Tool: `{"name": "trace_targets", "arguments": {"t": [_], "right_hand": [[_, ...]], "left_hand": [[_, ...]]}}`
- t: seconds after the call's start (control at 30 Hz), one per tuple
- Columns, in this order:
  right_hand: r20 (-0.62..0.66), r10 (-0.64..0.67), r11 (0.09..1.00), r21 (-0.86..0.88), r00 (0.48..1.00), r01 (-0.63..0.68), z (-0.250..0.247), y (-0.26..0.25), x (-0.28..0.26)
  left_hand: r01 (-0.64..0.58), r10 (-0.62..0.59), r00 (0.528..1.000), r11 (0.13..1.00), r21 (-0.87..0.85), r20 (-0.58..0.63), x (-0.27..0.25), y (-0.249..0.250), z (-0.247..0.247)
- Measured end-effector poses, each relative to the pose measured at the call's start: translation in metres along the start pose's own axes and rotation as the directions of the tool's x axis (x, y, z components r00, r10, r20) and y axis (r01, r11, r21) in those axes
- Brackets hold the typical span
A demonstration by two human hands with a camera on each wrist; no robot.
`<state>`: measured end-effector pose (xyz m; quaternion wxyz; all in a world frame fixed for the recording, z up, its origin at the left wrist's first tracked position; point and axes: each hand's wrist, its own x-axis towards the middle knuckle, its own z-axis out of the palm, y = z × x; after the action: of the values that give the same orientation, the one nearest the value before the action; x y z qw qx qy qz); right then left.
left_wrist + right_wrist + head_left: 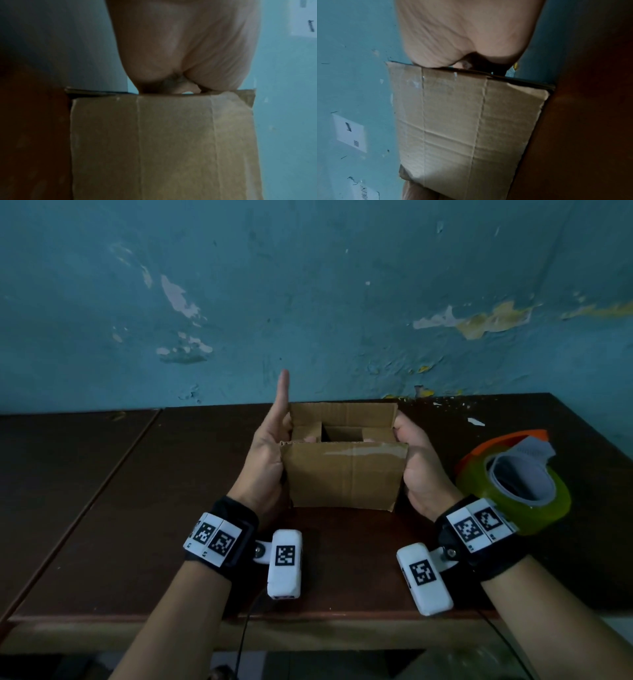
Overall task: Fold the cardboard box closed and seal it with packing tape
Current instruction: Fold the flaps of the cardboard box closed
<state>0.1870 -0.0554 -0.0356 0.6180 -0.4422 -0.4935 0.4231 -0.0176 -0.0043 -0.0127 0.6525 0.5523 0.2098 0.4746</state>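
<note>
A small brown cardboard box (342, 474) stands on the dark wooden table (137, 508), between my hands. Its near and far long flaps stand upright; the two short side flaps are folded inward, with a dark gap between them. My left hand (267, 453) grips the box's left side with fingers curled over the edge onto the side flap, and one finger points straight up. My right hand (418, 463) grips the right side the same way. The wrist views show each palm (188, 47) (467, 31) against the box wall (163, 142) (462, 121); fingertips are hidden inside.
A roll of packing tape (513, 494) in an orange dispenser lies on the table just right of my right wrist. A peeling blue wall (308, 302) rises directly behind the table. The table's front edge (274, 619) runs below my wrists.
</note>
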Motion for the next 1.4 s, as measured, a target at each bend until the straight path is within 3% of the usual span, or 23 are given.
{"name": "trace_targets", "arguments": {"t": [0.17, 0.37, 0.73, 0.87, 0.97, 1.1, 1.4], "right_hand": [[0.018, 0.002, 1.0, 0.013, 1.0, -0.002, 0.0, -0.002, 0.0], [0.012, 0.003, 0.999, 0.039, 1.0, -0.004, 0.001, -0.001, 0.001], [-0.017, 0.019, 1.0, 0.015, 1.0, -0.019, 0.003, -0.003, 0.0], [-0.007, 0.114, 0.981, 0.16, 0.993, -0.112, 0.002, -0.014, -0.004], [0.076, 0.038, 0.975, 0.217, 0.996, -0.053, -0.003, -0.015, -0.005], [0.128, 0.009, 0.995, 0.102, 0.992, -0.022, -0.007, -0.01, -0.003], [0.048, -0.026, 0.998, 0.064, 0.998, 0.023, -0.003, -0.008, -0.001]], "left_hand": [[0.05, -0.05, 0.995, 0.999, -0.01, -0.087, 0.003, -0.005, -0.003], [0.048, -0.04, 0.996, 0.995, 0.089, -0.086, 0.003, -0.002, -0.002], [0.092, -0.091, 0.982, 0.996, 0.001, -0.168, 0.005, -0.01, 0.003], [0.079, -0.077, 0.981, 0.997, 0.003, -0.179, 0.006, -0.012, 0.001], [0.07, -0.068, 0.98, 0.998, 0.005, -0.184, 0.006, -0.012, 0.0], [0.076, -0.068, 0.981, 0.996, 0.038, -0.182, 0.007, -0.011, -0.002], [0.094, -0.091, 0.977, 0.996, 0.007, -0.194, 0.006, -0.011, 0.0]]}}
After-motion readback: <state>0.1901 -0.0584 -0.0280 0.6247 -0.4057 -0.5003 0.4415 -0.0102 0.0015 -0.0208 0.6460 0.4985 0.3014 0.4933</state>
